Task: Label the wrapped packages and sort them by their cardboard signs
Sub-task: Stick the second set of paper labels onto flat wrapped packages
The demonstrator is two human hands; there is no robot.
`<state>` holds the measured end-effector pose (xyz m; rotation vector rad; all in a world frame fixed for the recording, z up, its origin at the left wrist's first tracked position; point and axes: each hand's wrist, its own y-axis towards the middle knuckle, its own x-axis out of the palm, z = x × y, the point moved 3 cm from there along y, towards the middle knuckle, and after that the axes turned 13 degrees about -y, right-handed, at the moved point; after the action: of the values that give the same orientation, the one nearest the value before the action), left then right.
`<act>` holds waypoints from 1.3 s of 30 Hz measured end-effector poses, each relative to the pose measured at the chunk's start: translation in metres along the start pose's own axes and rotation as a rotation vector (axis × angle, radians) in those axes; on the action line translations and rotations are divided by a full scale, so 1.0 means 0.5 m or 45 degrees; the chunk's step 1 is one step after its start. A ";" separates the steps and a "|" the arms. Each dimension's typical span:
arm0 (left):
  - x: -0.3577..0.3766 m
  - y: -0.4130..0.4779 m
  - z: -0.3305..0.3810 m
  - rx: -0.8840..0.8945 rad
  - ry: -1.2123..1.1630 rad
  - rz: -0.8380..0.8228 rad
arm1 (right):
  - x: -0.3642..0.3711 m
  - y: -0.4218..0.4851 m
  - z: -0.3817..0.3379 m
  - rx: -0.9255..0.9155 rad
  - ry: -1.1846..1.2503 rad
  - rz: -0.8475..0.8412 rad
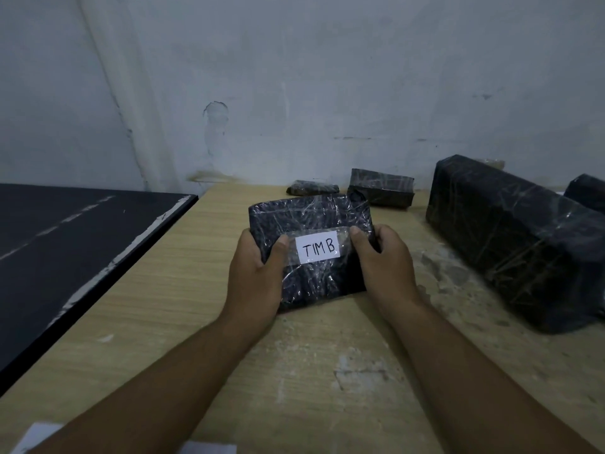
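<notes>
1. Parcel: black, flat, rectangular, wrapped in clear film point(311, 214), held over the light wood-grain table point(196, 290) with its labelled face turned up; whether its near edge touches the table cannot be told.
2. White paper label point(318, 249) reading "TIM B", under clear tape at the parcel's centre.
3. Left hand point(253, 276): fingers curled round the parcel's left edge, thumb pressed on the tape just left of the label.
4. Right hand point(383, 260): fingers curled round the parcel's right edge, thumb pressed just right of the label.
5. Beyond the parcel: small flat black-wrapped packet point(312, 187) and small black-wrapped box point(381, 188); right of it, large black-wrapped block point(510, 244); left of it, black board point(65, 240).
</notes>
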<state>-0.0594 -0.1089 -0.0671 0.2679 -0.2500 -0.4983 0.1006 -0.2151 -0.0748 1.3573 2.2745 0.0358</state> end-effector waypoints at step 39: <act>0.025 -0.017 -0.004 0.021 -0.102 -0.253 | 0.016 -0.039 -0.063 0.212 -0.575 -0.047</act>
<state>-0.0519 -0.1220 -0.0696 0.2907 -0.3075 -0.7048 0.0682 -0.2115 -0.0552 1.2509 1.9492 -0.4371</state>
